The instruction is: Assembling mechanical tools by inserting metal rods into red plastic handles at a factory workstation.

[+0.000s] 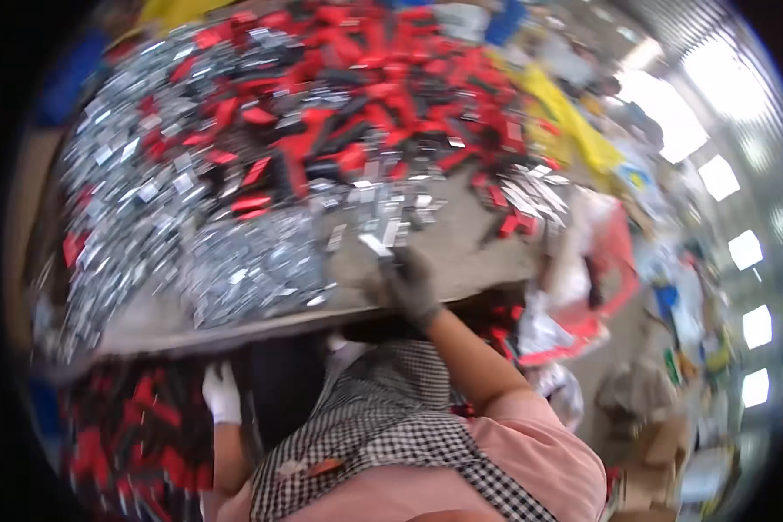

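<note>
The right hand (409, 283), covered by a dark glove, is held low over the table (470, 248) with its fingers partly bent and pointed toward twelve o'clock. A bright metal strip (374, 244) is seen at its fingertips, at about eleven o'clock from the palm; through the blur, it cannot be told whether the strip is gripped or only touched.

The left hand (222, 393), in a white glove, is placed at eight o'clock from the right, below the table's near edge. Its fingers are pointed upward and slightly parted; whether anything is held cannot be told. Just beside it, at eight o'clock, red and black parts (139, 435) are heaped.

From the right hand, silver pieces (148, 191) are spread at ten o'clock, red parts (383, 61) are piled at twelve and more strips (535, 196) are scattered at two. A white-and-red bag (613, 261) is seen at three, a checked apron (383, 391) at six.
</note>
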{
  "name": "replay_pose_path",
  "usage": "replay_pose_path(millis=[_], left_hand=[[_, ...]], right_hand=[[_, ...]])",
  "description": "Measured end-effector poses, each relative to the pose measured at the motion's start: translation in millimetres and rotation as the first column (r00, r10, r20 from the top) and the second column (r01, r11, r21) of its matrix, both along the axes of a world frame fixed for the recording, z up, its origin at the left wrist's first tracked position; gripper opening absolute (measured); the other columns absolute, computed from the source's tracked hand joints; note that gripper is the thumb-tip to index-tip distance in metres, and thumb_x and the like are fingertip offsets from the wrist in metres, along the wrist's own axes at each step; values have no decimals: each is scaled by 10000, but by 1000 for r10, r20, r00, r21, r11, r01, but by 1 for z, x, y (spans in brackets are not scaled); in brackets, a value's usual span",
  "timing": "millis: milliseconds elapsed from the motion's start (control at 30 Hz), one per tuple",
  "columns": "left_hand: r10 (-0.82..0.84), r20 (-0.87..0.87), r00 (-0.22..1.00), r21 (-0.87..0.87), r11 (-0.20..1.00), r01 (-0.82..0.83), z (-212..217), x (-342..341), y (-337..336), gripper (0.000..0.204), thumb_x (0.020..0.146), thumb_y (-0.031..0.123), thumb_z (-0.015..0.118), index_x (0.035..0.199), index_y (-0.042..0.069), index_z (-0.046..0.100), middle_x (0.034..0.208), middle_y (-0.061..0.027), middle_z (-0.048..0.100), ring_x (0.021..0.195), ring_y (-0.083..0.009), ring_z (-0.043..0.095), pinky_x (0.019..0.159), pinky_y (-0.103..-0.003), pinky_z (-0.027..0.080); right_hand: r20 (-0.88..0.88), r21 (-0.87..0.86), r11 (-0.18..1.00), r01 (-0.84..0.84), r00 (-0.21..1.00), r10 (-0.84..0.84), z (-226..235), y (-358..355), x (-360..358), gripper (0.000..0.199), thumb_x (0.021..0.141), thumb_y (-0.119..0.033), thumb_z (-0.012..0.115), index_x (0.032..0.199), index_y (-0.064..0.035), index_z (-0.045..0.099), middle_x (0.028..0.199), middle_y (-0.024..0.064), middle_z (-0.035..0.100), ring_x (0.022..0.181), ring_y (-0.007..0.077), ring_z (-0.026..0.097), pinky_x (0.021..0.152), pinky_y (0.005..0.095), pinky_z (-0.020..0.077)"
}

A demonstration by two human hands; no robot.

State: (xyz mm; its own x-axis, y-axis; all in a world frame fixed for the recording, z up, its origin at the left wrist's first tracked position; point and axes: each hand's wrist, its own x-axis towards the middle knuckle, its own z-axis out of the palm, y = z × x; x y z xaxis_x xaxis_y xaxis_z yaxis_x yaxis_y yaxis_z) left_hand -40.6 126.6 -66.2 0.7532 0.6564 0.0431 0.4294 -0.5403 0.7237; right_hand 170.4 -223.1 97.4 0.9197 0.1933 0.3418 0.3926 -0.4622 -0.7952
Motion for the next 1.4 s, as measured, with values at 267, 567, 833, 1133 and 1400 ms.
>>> replay_pose_path(millis=[267, 567, 833, 1133, 1400], left_hand=[[3, 495, 869, -621, 701, 351, 229, -36, -78, 292, 992, 273, 555, 1133, 21, 595, 717, 8, 549, 596, -43, 489, 481, -175, 391], [-873, 197, 447, -98, 436, 895, 267, 21, -128, 385, 805, 258, 743, 1087, 7, 665, 929, -164, 687, 834, -305, 684, 747, -357, 537], [-855, 335, 395, 54, 436, 898, 270, 56, -131, 319, 807, 202, 729, 1061, 16, 677, 869, -149, 686, 785, -293, 681, 709, -347, 529], [-824, 321, 467, 9, 496, 868, 261, 63, -129, 247, 760, 171, 781, 951, 42, 692, 790, -96, 670, 708, -225, 673, 648, -323, 527], [-716, 266, 646, -160, 627, 762, 304, 90, -99, 193, 781, 153, 750, 926, 35, 700, 760, -106, 696, 671, -183, 675, 613, -301, 509]], right_hand=[[148, -20, 869, -495, 858, 492, 17, 32, -99, 248, 821, -136, 720, 1043, -46, 657, 792, 115, 646, 659, 243, 641, 629, 345, 516], [-245, 758, 461, -461, 454, 857, 8, 30, -135, 974, 745, -194, 841, 1510, -56, 254, 1292, 77, 570, 1163, 162, 554, 985, 321, 458], [-174, 676, 549, -492, 618, 767, 15, 17, -121, 818, 828, -263, 787, 1478, -56, 336, 1279, 83, 592, 1156, 158, 563, 981, 310, 447], [-117, 673, 520, -526, 618, 777, 23, 30, -102, 743, 800, -209, 812, 1410, -30, 428, 1287, 115, 592, 1174, 196, 572, 991, 346, 463], [-155, 398, 621, -675, 618, 771, 44, 28, -77, 526, 957, -272, 621, 1387, -16, 456, 1122, 46, 640, 995, 99, 585, 826, 235, 471]])
